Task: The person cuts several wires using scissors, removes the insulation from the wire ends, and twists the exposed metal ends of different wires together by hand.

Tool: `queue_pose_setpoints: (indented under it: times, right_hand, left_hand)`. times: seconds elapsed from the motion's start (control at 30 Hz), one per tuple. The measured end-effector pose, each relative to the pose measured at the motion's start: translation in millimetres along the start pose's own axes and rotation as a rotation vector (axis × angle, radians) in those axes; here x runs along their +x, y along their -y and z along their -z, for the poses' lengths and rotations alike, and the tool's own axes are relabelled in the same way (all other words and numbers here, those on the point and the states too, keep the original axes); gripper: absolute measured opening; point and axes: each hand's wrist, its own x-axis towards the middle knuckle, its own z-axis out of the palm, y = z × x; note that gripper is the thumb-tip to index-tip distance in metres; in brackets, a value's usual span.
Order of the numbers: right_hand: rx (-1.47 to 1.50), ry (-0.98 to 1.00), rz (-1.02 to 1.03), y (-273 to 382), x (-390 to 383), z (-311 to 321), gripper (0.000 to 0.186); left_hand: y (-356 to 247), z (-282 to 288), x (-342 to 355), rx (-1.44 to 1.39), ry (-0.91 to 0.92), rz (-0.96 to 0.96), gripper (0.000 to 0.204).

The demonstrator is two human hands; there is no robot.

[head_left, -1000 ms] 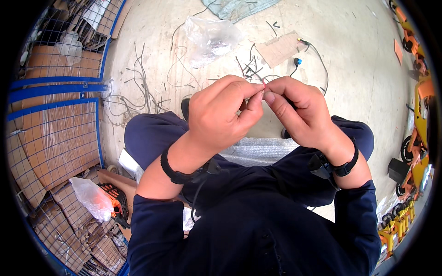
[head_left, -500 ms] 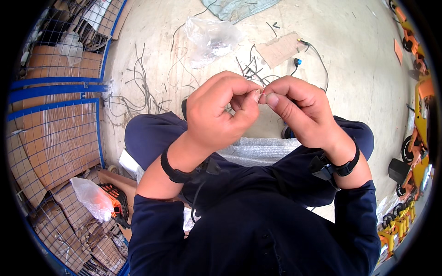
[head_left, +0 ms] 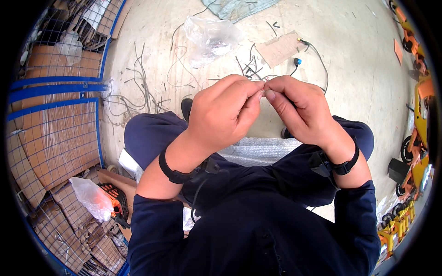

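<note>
My left hand (head_left: pixel 224 112) and my right hand (head_left: pixel 305 110) meet fingertip to fingertip above my lap. Each is closed in a pinch of thumb and forefinger. Between the tips a sliver of thin wire (head_left: pixel 263 93) shows; most of it is hidden by the fingers. Just beyond the hands, short dark cable pieces (head_left: pixel 251 70) lie scattered on the floor. A cable with a blue connector (head_left: pixel 297 61) lies past my right hand, near a torn piece of cardboard (head_left: pixel 278 48).
A clear plastic bag (head_left: pixel 212 39) lies ahead, with long loose cables (head_left: pixel 143 85) to the left. Blue mesh cages (head_left: pixel 57 99) holding cardboard line the left side. Yellow and orange wheeled frames (head_left: pixel 421 106) stand along the right. Bubble wrap (head_left: pixel 260 151) lies between my legs.
My left hand has rolled inward, its fingers curling tighter and closing the gap by the thumb. Both pinches remain together at nearly the same spot, and less wire shows.
</note>
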Motion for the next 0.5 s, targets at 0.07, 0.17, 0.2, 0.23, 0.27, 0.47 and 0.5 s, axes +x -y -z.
queue_pose_setpoints:
  times: [0.07,0.17,0.2,0.23,0.27,0.47,0.5]
  right_hand:
    - [-0.003,0.005,0.0,1.9,1.2,0.4,0.008]
    - [-0.031,0.018,-0.005,3.0,1.8,1.4,0.008]
    - [-0.041,0.024,-0.007,2.6,2.0,1.4,0.008]
    - [-0.036,0.028,-0.016,2.8,2.2,1.4,0.008]
    - [-0.031,0.033,-0.024,3.3,2.5,1.4,0.008]
    - [-0.037,0.031,-0.024,1.0,1.7,0.4,0.008]
    - [-0.041,0.028,-0.015,0.5,1.7,-0.3,0.008]
  left_hand:
    - [-0.3,0.7,-0.2,-0.008,-0.003,0.013,0.015]
    - [-0.7,0.2,-1.0,-0.004,-0.007,0.026,0.015]
    - [-0.6,-0.4,-1.6,0.002,-0.008,0.03,0.015]
    - [-0.6,-1.0,-2.2,0.0,-0.009,0.037,0.015]
    - [-0.5,-1.4,-2.7,-0.001,-0.011,0.044,0.015]
    - [-0.9,-3.7,-3.6,0.025,-0.019,0.051,0.015]
    - [-0.6,-4.4,-4.2,0.034,-0.024,0.051,0.014]
